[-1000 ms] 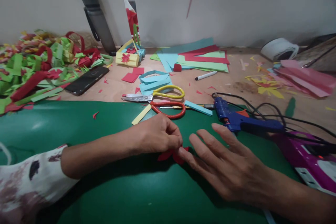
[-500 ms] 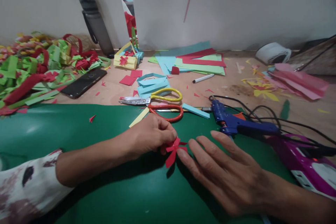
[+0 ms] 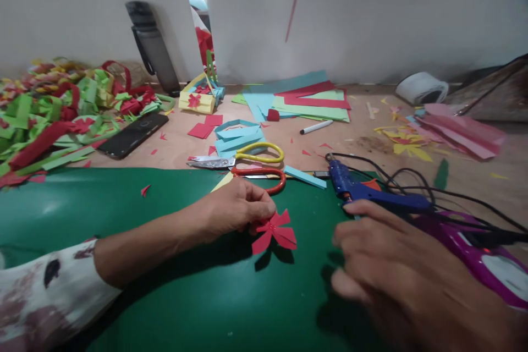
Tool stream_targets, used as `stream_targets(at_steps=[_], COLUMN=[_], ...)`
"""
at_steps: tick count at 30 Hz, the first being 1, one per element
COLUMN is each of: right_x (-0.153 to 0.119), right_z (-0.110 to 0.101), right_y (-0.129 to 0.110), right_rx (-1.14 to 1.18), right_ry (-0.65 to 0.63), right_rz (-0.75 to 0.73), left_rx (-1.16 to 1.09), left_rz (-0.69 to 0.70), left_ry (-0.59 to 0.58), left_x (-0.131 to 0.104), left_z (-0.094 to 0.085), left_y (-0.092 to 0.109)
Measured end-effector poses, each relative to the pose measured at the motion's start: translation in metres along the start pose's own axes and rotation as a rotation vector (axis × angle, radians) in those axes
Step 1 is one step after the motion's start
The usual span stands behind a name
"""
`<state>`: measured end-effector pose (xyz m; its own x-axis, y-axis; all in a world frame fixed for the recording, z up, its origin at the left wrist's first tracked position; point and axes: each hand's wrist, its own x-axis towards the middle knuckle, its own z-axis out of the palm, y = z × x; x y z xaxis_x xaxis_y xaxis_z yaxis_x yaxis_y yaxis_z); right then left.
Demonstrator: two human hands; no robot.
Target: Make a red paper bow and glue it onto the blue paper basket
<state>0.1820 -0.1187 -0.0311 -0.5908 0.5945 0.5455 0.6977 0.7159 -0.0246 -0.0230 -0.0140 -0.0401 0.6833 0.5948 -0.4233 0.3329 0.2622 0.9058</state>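
Observation:
A red paper flower (image 3: 273,229) with pointed petals is pinched by one petal between the thumb and fingers of my left hand (image 3: 243,206). It is held just above the green mat (image 3: 198,291), and its shadow falls below it. My right hand (image 3: 404,269), somewhat blurred, is at the right with its thumb apart from its half-bent fingers and nothing visible in it. Its upper finger overlaps the lower end of the blue glue gun (image 3: 371,193); whether they touch I cannot tell. Scissors (image 3: 258,162) with one yellow and one red handle lie just beyond my left hand.
Behind the mat are blue paper strips (image 3: 239,140), a marker (image 3: 315,127), a phone (image 3: 132,136) and a small yellow paper basket (image 3: 197,101). Cut paper pieces (image 3: 61,115) are heaped at left near a bottle (image 3: 154,49). Black cords (image 3: 396,176) and a magenta device (image 3: 470,258) lie at right.
My right hand has moved away from the red paper flower, rightward to the glue gun, its fingers more bent. My left hand still holds the flower, now turned with more petals showing.

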Motion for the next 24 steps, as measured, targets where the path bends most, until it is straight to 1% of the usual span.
stream_targets(at_steps=[2, 4, 7, 9, 12, 15, 18, 20, 22, 24], right_x=[0.001, 0.001, 0.001, 0.001, 0.001, 0.001, 0.005, 0.009, 0.013, 0.014], right_z=[0.007, 0.016, 0.026, 0.028, 0.029, 0.027, 0.022, 0.017, 0.014, 0.014], right_y=[0.010, 0.015, 0.016, 0.014, 0.013, 0.011, 0.009, 0.008, 0.007, 0.008], right_rx=[0.054, 0.095, 0.056, 0.058, 0.183, 0.261, 0.246, 0.201, 0.164, 0.156], right_ry=[0.013, 0.015, -0.035, -0.034, 0.011, 0.014, -0.010, 0.007, 0.027, 0.018], right_rz=[-0.002, 0.009, 0.034, 0.047, 0.073, 0.090, 0.135, 0.166, 0.157, 0.143], left_rx=[0.011, 0.024, 0.020, 0.019, 0.033, 0.033, 0.029, 0.041, 0.056, 0.068], left_rz=[0.016, 0.027, 0.034, 0.038, 0.035, 0.033, 0.035, 0.032, 0.025, 0.019], left_ry=[-0.033, -0.053, -0.087, -0.102, -0.100, -0.101, -0.114, -0.115, -0.110, -0.107], left_x=[0.000, 0.001, 0.003, 0.003, 0.003, 0.002, 0.002, 0.002, 0.002, 0.002], left_z=[-0.002, -0.004, -0.006, -0.007, -0.008, -0.008, -0.008, -0.007, -0.007, -0.006], left_y=[0.002, 0.002, 0.002, 0.002, 0.003, 0.003, 0.003, 0.004, 0.005, 0.005])
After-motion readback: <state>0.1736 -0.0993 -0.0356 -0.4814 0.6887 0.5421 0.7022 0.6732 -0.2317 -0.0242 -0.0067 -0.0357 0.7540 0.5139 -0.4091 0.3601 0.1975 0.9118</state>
